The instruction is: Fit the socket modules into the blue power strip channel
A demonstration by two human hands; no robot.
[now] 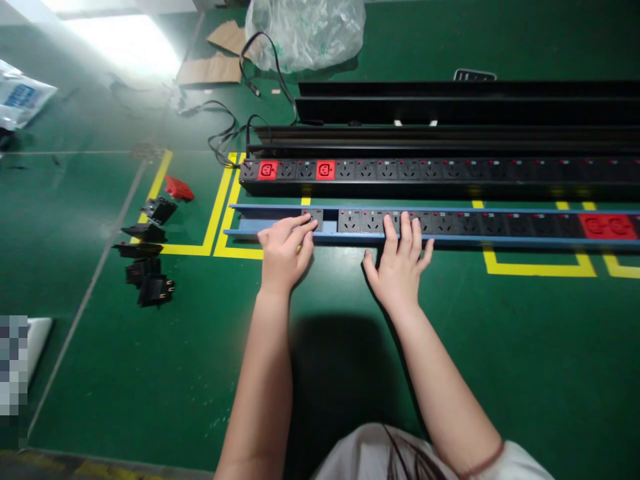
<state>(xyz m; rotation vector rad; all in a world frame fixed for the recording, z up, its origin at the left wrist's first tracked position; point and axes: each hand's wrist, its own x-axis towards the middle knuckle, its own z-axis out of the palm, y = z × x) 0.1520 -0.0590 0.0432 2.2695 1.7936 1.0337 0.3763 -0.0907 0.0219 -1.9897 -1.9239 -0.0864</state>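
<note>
A long blue channel (245, 233) lies across the green floor, filled with black socket modules and two red ones (607, 226) at the right. My left hand (284, 250) rests at its near edge, fingers stretched onto the leftmost black socket module (315, 215). My right hand (400, 260) lies open with its fingers flat on the modules (373, 221) further right. The channel's left end is bare of modules.
Behind it lies a black socket strip (400, 171) with two red sockets, then black housings (465, 110). Loose black modules (145, 257) and a red one (179, 189) lie at the left. Cables (227, 130), cardboard and a plastic bag (305, 30) sit at the back.
</note>
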